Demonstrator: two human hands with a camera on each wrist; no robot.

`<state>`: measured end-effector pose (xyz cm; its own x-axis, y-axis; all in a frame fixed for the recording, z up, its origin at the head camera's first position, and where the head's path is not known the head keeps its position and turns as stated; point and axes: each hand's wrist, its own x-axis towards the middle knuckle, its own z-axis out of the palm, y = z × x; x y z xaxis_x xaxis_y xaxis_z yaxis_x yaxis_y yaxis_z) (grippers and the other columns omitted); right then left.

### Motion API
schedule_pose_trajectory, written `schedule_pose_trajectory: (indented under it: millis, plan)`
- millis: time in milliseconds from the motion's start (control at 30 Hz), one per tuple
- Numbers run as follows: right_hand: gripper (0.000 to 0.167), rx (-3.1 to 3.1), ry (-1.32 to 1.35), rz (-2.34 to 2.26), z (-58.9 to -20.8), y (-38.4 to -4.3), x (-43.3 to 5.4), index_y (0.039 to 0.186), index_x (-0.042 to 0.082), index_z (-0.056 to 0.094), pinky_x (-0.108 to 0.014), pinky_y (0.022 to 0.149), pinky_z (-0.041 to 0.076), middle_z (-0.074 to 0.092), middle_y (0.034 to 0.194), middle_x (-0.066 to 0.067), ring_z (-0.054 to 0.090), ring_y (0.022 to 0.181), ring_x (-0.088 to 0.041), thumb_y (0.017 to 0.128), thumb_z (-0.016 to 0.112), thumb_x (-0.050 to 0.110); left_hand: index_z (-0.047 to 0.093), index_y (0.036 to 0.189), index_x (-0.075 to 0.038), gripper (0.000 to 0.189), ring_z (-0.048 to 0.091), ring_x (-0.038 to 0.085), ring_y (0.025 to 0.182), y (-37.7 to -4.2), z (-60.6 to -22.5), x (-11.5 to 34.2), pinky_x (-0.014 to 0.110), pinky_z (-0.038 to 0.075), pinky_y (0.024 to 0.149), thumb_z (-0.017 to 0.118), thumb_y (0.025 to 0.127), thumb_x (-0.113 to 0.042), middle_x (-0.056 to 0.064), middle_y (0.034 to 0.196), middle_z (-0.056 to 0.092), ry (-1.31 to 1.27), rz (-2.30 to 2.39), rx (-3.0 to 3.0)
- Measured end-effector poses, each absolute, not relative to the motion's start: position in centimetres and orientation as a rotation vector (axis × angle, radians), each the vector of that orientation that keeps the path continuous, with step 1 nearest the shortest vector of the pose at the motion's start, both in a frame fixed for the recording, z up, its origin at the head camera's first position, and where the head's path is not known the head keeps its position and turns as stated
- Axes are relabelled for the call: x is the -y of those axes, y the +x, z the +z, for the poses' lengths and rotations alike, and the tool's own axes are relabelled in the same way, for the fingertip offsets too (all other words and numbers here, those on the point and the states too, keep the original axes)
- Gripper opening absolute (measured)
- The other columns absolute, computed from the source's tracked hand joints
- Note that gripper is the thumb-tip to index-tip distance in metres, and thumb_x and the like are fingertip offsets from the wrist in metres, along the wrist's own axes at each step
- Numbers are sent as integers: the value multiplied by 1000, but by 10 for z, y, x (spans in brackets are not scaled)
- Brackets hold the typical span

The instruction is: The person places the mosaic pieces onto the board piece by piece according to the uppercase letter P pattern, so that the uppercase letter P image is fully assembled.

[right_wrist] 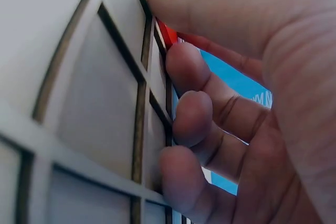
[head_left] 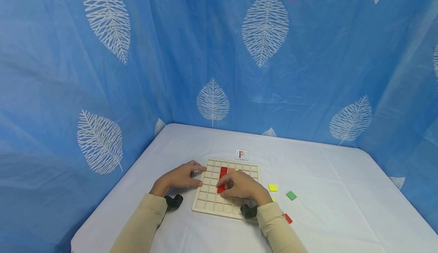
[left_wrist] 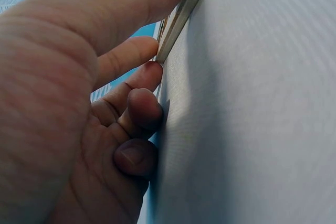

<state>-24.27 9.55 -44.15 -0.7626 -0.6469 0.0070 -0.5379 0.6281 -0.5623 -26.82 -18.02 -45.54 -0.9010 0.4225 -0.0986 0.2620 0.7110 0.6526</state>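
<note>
- Right hand (head_left: pixel 241 185): thumb and index finger at the nearest red tile (head_left: pixel 220 189), left of centre on grid board (head_left: pixel 208 207); pinching or pressing, can't tell.
- Left hand (head_left: pixel 179 175): fingers loosely extended, thumb and index finger touching board's left edge.
- Orange tile (head_left: pixel 231 170) near board's far edge.
- Pattern card (head_left: pixel 241 155) just past it.
- Loose green tile (head_left: pixel 291 195) off right edge.

Soft light fills the head view; shadowed wrist close-ups seem slightly blurry.

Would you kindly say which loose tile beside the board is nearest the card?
The fully visible yellow tile; the green tile, red tile and partly hidden yellow tile lie farther.
</note>
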Motion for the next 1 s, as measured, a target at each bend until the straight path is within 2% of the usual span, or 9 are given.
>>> schedule_pose_trajectory:
  millis: [333,667,1000]
  plan:
    - [24,-2636,-962,-863,-440,-243,-96,107,25,77,-26,68,46,61,79,13,54,73,-6,84,81,24,62,139,-25,60,49,17,102,-268,-453,179,37,44,90,81,83,-37,-3,127,56,552,979,-2670]
    - [24,-2618,-965,-875,-446,-244,-95,107,26,77,-25,66,47,63,78,12,55,70,-5,84,80,23,62,138,-25,60,49,18,99,-265,-453,179,35,43,84,81,82,-36,-3,126,55,535,981,-2657]
    - [28,-2598,-1011,-888,-441,-245,-96,113,22,77,-24,67,47,62,80,12,55,71,-5,85,80,23,62,138,-27,59,49,17,99,-268,-452,178,35,43,83,81,82,-37,-4,125,55,507,985,-2651]
